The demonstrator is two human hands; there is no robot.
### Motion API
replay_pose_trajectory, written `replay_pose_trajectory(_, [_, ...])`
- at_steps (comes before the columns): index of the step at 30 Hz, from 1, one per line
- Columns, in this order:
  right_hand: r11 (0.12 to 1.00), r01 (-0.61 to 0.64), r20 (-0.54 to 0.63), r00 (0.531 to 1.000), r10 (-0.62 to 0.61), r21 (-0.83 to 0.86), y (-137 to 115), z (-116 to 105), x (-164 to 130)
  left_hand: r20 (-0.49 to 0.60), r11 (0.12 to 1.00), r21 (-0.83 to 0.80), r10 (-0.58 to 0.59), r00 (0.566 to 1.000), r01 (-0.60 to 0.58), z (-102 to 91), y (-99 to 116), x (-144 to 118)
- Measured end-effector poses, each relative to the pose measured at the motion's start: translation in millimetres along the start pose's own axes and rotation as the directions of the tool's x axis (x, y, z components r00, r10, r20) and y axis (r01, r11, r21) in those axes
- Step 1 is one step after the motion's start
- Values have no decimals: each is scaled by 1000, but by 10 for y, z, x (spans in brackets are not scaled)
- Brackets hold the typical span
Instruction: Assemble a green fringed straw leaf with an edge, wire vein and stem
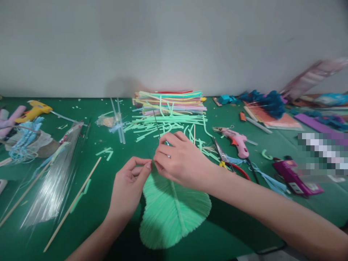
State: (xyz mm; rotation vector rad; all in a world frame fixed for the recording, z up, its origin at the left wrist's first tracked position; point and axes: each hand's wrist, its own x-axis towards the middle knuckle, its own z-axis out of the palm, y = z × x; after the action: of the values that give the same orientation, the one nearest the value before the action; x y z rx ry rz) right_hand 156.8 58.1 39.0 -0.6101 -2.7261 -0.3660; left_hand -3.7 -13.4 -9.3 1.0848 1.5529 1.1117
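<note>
The fuzzy, light-green leaf-shaped piece (178,214) is extending from the hands toward the person, its rounded edges leaving green tabletop (119,235) showing either side. A thin, pale wooden stick (72,204) is lying leftward; a pink glue gun with an orange trigger (239,144) is sitting beyond the right forearm. The left hand (127,185) is pinching thumb against forefinger at the piece's far end. The right hand (178,157) is curling palm-down over it, fingers closed; what either is gripping, I cannot tell.

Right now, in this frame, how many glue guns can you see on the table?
2: a yellow glue gun at the far left of the table, and a pink glue gun beyond the right forearm. Others could be hidden in the clutter.
</note>
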Motion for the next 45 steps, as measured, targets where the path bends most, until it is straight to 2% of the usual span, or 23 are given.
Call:
replay_pose_trajectory(5, [999,-9,19,1000,9,-34,12,-82,-22,2,1000,-18,-17,1000,17,-8,5,5])
replay_pose_trajectory(15, [997,-4,-45,999,1,-73,-34,19,-5,-2,998,-53,-26,1000,26,-10,-16,28])
replay_pose_trajectory(19, [998,-55,-30,998,54,-16,-43,13,-12,-5,1000,-2,-11,1000,11,-11,0,14])
replay_pose_trajectory(25, [988,-142,-23,989,144,55,-54,48,-20,6,1000,-9,-27,1000,27,-12,-12,11])
replay_pose_trajectory(33, [988,-61,54,997,53,142,88,-30,-70,31,995,-84,-57,998,60,9,4,33])
replay_pose_trajectory(39, [1000,-8,63,998,6,28,86,-30,-49,32,983,-175,-59,998,64,13,7,46])
replay_pose_trajectory(45, [1000,1,10,1000,0,-28,57,11,-67,28,980,-184,-72,997,76,12,14,41])
